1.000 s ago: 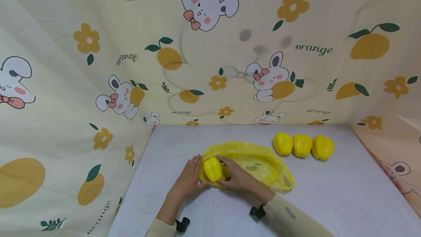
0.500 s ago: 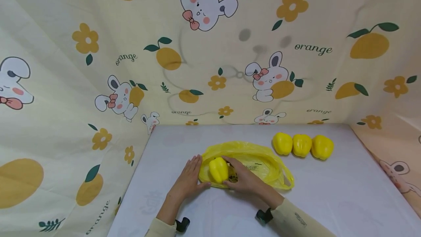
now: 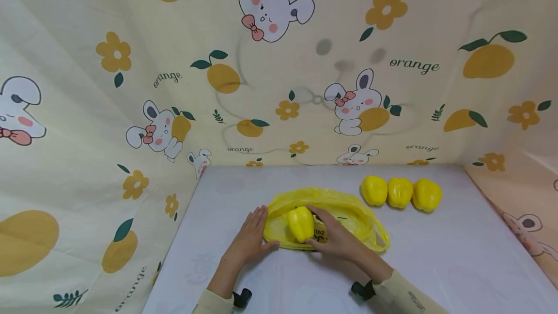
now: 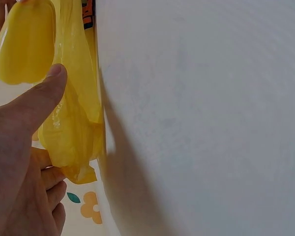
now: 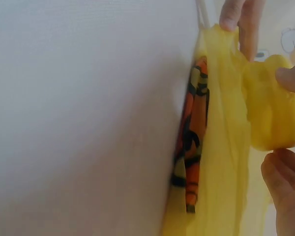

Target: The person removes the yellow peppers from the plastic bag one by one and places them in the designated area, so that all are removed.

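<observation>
A yellow bell pepper (image 3: 301, 224) is in my right hand (image 3: 342, 241), pinched between thumb and fingers, over the left half of a yellow plastic bag (image 3: 357, 207). The bag lies flat with its mouth spread upward. Against its left end lies my left hand (image 3: 246, 241), fingers straight, thumb on the near edge. In the left wrist view the thumb (image 4: 51, 86) touches the bag's film, just below the pepper (image 4: 27, 44). From the right wrist, the pepper (image 5: 270, 108) appears beside the bag's rim, clear of the table.
Three more yellow bell peppers (image 3: 400, 193) stand in a row at the back right of the white table (image 3: 436, 256). A printed curtain (image 3: 279, 76) with rabbits and oranges hangs behind and along the sides. Dark and orange print (image 5: 191, 132) shows on the bag's near side.
My right hand has moved the bell pepper to the right, from the bag's left end toward its middle. The left hand has stayed in place.
</observation>
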Action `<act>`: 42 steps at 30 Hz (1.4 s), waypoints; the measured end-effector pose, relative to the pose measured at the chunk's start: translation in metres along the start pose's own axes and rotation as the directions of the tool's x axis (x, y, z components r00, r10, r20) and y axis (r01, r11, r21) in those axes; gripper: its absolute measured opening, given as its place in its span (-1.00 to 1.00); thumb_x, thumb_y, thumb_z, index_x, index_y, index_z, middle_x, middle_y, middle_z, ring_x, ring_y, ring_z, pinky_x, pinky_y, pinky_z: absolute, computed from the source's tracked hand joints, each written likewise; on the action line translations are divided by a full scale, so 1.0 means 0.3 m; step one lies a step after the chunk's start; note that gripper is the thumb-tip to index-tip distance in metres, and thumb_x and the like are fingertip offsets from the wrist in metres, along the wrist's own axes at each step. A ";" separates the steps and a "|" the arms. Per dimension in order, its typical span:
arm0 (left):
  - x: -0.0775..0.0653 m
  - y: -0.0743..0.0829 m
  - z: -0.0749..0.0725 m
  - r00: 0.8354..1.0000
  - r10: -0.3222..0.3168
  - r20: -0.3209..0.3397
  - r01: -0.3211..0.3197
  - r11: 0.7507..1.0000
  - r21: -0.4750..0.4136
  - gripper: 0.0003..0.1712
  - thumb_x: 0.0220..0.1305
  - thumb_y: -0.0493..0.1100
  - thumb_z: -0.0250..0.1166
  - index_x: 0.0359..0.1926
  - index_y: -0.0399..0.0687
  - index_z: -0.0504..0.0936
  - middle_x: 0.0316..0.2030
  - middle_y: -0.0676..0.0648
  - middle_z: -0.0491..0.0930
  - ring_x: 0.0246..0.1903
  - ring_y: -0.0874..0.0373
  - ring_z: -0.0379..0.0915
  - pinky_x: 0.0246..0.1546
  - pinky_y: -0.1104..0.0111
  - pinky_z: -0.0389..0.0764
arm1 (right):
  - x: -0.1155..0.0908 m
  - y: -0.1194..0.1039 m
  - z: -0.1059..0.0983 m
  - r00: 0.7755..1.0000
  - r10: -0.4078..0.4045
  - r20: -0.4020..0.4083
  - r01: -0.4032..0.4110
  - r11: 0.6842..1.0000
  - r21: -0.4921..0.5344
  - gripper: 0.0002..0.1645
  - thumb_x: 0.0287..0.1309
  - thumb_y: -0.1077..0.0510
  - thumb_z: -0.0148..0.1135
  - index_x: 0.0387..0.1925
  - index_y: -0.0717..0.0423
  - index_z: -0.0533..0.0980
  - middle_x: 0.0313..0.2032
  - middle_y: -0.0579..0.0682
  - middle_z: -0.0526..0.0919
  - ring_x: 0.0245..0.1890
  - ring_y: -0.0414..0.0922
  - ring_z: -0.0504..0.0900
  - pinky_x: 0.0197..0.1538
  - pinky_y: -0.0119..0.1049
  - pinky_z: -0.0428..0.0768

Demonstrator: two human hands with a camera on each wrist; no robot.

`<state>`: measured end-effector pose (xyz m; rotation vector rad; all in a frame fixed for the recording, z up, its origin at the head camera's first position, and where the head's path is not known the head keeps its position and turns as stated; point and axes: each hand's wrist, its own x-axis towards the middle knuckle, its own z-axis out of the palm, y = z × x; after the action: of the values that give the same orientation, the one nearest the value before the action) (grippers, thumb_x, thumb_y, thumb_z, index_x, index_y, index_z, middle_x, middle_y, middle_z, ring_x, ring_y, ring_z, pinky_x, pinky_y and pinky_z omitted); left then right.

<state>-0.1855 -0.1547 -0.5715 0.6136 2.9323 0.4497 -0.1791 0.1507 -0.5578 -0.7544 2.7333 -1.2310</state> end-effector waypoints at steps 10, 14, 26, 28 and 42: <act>0.001 0.000 0.007 1.000 -0.002 -0.006 0.002 1.000 -0.006 0.27 0.39 0.36 0.38 0.72 -0.26 -0.05 0.71 -0.23 -0.04 0.70 -0.11 -0.13 0.71 0.01 -0.07 | -0.040 0.018 -0.053 0.997 -0.029 -0.072 0.026 0.999 -0.043 0.14 0.21 0.10 0.62 0.67 -0.01 0.16 0.54 0.15 0.40 0.48 0.18 0.45 0.43 0.24 0.54; 0.002 0.001 0.007 1.000 -0.009 -0.003 0.009 1.000 -0.001 0.27 0.39 0.37 0.37 0.72 -0.25 -0.06 0.72 -0.21 -0.04 0.70 -0.09 -0.14 0.71 0.01 -0.06 | -0.056 0.035 -0.075 0.994 -0.044 -0.101 0.040 0.998 -0.043 0.16 0.18 0.13 0.63 0.67 0.00 0.17 0.52 0.15 0.42 0.46 0.18 0.48 0.41 0.23 0.56; 0.004 0.002 0.013 1.000 -0.015 -0.007 0.015 1.000 0.002 0.27 0.39 0.35 0.39 0.72 -0.25 -0.06 0.72 -0.21 -0.05 0.70 -0.08 -0.15 0.71 0.01 -0.07 | -0.095 0.065 -0.160 0.981 -0.064 -0.181 0.055 0.997 -0.054 0.16 0.17 0.22 0.62 0.66 0.13 0.15 0.53 0.22 0.38 0.42 0.24 0.50 0.40 0.22 0.55; 0.004 0.002 0.013 1.000 -0.011 -0.008 0.011 1.000 0.005 0.27 0.40 0.35 0.38 0.72 -0.25 -0.07 0.72 -0.21 -0.06 0.70 -0.08 -0.16 0.71 0.01 -0.08 | -0.101 0.071 -0.176 0.979 -0.069 -0.194 0.059 0.996 -0.061 0.16 0.15 0.24 0.63 0.64 0.17 0.15 0.53 0.22 0.37 0.42 0.24 0.51 0.40 0.21 0.54; 0.005 0.006 0.012 1.000 -0.019 0.010 0.019 1.000 -0.010 0.29 0.40 0.36 0.38 0.73 -0.22 -0.11 0.73 -0.19 -0.09 0.71 -0.06 -0.20 0.72 0.03 -0.11 | -0.148 0.121 -0.262 0.964 -0.070 -0.256 0.045 0.994 -0.102 0.19 0.09 0.35 0.61 0.64 0.24 0.12 0.54 0.32 0.32 0.39 0.31 0.52 0.37 0.25 0.52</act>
<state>-0.1855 -0.1515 -0.5744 0.5846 2.9225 0.4573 -0.1738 0.2457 -0.5370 -0.7337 3.0191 -1.3043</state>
